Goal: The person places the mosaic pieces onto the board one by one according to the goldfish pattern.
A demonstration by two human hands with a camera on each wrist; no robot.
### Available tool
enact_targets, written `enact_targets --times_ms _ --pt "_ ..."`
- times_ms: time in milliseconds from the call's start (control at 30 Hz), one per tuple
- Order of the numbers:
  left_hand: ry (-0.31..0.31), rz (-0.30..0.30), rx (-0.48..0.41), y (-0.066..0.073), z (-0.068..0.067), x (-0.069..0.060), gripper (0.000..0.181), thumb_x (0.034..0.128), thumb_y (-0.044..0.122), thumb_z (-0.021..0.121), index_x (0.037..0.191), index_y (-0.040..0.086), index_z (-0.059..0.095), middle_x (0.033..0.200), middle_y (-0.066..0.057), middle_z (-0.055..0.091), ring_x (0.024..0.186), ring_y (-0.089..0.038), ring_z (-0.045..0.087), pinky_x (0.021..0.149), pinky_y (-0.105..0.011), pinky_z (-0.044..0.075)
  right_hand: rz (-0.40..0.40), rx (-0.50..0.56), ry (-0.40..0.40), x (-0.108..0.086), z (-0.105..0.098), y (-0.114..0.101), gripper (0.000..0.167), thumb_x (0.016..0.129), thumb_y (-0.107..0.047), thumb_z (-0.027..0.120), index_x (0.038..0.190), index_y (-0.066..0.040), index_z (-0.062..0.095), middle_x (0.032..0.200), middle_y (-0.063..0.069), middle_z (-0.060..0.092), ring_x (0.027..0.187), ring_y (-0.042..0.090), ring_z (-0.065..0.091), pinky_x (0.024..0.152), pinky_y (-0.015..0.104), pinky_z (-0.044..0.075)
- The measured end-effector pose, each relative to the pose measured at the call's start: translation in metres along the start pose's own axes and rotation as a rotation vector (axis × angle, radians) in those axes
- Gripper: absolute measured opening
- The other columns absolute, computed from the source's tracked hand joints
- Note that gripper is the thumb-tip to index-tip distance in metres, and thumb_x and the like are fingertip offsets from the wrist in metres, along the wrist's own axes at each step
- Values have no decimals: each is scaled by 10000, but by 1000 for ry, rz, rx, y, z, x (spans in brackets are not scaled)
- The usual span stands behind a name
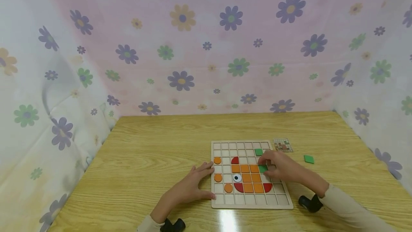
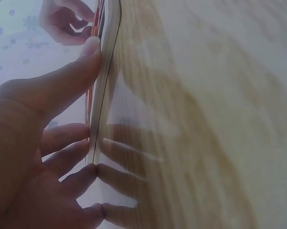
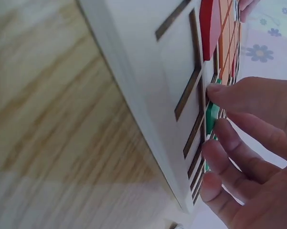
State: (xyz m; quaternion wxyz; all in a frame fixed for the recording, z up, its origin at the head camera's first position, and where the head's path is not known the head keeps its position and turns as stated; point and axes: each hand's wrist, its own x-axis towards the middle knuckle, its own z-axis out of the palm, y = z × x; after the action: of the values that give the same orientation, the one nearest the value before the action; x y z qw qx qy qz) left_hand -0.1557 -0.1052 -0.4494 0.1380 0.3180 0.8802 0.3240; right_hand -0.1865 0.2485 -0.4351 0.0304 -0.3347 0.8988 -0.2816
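A wooden grid board (image 1: 244, 200) lies flat on the table. My left hand (image 1: 190, 186) rests at its left edge, fingers and thumb spread and touching the rim. My right hand (image 1: 283, 167) pinches a green square tile (image 1: 263, 168) at a cell right of the orange square tiles (image 1: 247, 178); the right wrist view shows thumb and fingertips about this green tile (image 3: 212, 114). Another green square (image 1: 259, 152) sits higher on the board. Red quarter-round tiles (image 1: 238, 187), a white eye piece (image 1: 237, 178) and orange discs (image 1: 228, 188) occupy other cells.
A loose green tile (image 1: 309, 159) lies on the table (image 1: 154, 142) right of the board. Beside the board's upper right corner is a small picture card (image 1: 283, 145). Flowered cloth (image 1: 206, 56) hangs behind the table and along both sides.
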Motion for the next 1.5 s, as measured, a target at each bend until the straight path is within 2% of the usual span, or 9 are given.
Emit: enact_targets --times_ms 167,333,533,667,800,900,1033,1300,1500 --pt "1 0 -5 2 -2 0 813 777 448 741 1420 62 428 1541 -40 254 1422 -256 175 1136 -534 63 -6 72 -41 3 -2 4 215 783 -26 731 979 -73 656 916 -6 595 743 102 521 616 252 486" --pt "-7 7 -12 2 -1 0 813 781 448 736 1422 58 424 1542 -41 252 1423 -261 172 1136 -535 53 2 130 -75 5 -3 7 225 782 0 724 979 -74 645 933 0 592 789 103 559 658 249 516" --pt "-7 12 -8 3 -1 0 818 787 460 725 1427 55 416 1542 -45 251 1422 -272 173 1132 -543 57 -18 97 -23 1 -1 5 217 777 -26 743 957 -99 646 919 -24 572 762 100 518 634 251 496" --pt "-3 9 1 2 -1 0 823 785 476 719 1430 66 415 1544 -35 247 1424 -261 169 1135 -535 55 -49 99 13 0 -1 3 171 816 -26 717 950 -109 651 868 -50 577 720 69 506 588 233 477" --pt "0 6 2 2 -1 0 826 780 481 721 1430 73 416 1544 -29 249 1424 -251 169 1137 -529 58 -96 99 84 5 -3 4 146 831 13 690 925 -98 683 803 -40 617 659 44 522 529 233 457" --pt "1 10 7 1 -1 0 825 782 482 719 1430 69 416 1543 -39 251 1423 -261 173 1133 -542 66 -94 54 126 11 -3 8 139 826 6 698 908 -105 701 789 -48 628 655 40 532 529 229 456" --pt "-2 16 2 0 -1 0 819 788 473 718 1428 60 416 1540 -53 255 1421 -276 175 1127 -555 66 -67 36 118 17 -3 12 111 837 -19 698 895 -113 708 801 -42 635 679 54 557 554 233 483" --pt "-1 5 -7 1 -1 0 815 784 464 728 1422 57 426 1538 -51 261 1421 -268 177 1131 -547 65 -57 113 107 19 -4 20 83 860 -1 663 912 -52 702 827 14 671 699 70 590 582 252 508" --pt "-1 10 -3 1 0 0 809 795 466 719 1426 58 419 1541 -54 254 1422 -273 173 1127 -555 62 -7 21 127 18 0 21 85 831 -51 714 905 -93 712 802 -56 622 657 35 539 545 223 472"
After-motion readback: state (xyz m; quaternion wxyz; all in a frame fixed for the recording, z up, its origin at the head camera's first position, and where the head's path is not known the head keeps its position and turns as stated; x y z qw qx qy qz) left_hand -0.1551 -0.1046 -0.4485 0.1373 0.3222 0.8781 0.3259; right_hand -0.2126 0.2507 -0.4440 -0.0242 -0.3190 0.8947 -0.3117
